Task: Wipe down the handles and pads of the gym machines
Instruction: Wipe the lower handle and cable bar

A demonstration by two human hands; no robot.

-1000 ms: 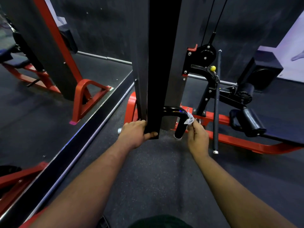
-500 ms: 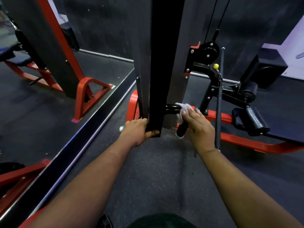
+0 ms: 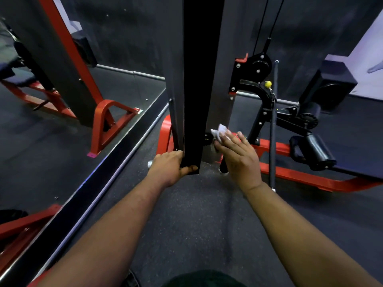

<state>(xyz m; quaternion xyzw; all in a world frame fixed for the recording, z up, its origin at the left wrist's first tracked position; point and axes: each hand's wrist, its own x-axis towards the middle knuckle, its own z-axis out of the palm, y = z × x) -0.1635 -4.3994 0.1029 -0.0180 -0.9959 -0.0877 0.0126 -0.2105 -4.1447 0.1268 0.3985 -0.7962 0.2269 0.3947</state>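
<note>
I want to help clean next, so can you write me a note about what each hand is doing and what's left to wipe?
Left hand: gripping the bottom edge of the tall black panel, steadying.
Right hand: pressing a white wipe onto the curved black handle beside the panel.
Done: cannot tell how much of this handle is clean; the wipe is at its upper bend.
Left: the handle's lower end, the long black bar, and the roller pad on the red-framed machine to the right.
</note>
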